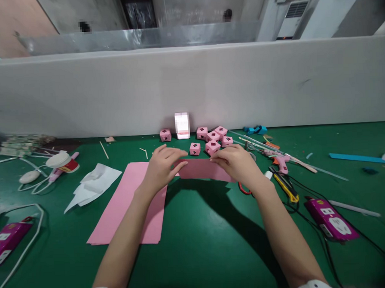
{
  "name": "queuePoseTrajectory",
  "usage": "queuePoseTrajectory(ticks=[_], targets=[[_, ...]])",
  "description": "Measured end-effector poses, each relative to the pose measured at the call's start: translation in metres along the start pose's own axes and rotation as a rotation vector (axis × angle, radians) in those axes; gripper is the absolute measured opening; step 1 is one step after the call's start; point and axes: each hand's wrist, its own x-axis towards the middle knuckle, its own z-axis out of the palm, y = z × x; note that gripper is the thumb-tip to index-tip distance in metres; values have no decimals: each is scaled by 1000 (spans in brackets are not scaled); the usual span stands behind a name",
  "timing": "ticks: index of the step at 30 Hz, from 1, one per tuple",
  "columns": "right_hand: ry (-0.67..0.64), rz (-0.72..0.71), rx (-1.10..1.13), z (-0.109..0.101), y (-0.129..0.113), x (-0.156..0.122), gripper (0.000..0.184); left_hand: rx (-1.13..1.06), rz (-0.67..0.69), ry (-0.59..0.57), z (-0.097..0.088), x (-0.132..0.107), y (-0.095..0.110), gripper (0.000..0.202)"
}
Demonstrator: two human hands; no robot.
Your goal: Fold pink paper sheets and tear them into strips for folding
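Observation:
My left hand (163, 165) and my right hand (237, 162) both pinch a folded strip of pink paper (202, 169), held just above the green table (197, 238). The left fingers grip the strip's left end, the right fingers its right end. Under my left forearm lies a large flat pink sheet (128, 207). Several small pink folded paper cubes (212, 142) sit just beyond the strip, near the white partition wall.
Crumpled white paper (93, 185) lies to the left, with a cup (64, 162) and a cable. Purple power strips lie at left (7, 239) and right (332, 219). A pink glue gun (279, 160), a yellow cutter (287, 187), red scissor handles (244, 188) and sticks lie right.

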Motion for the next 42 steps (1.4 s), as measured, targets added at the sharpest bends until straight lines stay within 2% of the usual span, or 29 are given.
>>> queuePoseTrajectory(ticks=[2,5,7,11,14,20,30,35,42], targets=[[-6,9,-7,1,-5,1,12,-35,0,-14,3,1,3,9],[-16,28,-31,4,-12,1,10,-52,-4,7,7,1,9,12],[-6,-10,-13,9,-16,1,10,-63,13,20,9,1,15,12],[77,-118,34,21,-26,1,15,-105,25,74,13,2,28,11],[122,-119,38,27,-31,2,17,-113,16,91,14,2,31,11],[110,-20,-4,24,-27,4,13,-39,-5,51,8,3,23,14],[48,169,69,6,-3,2,9,54,-121,194,-17,0,-3,15],[70,181,87,-2,13,-1,11,95,-155,221,-28,-3,-15,17],[210,290,-111,-10,29,-4,10,117,-212,203,-31,-3,-16,18]])
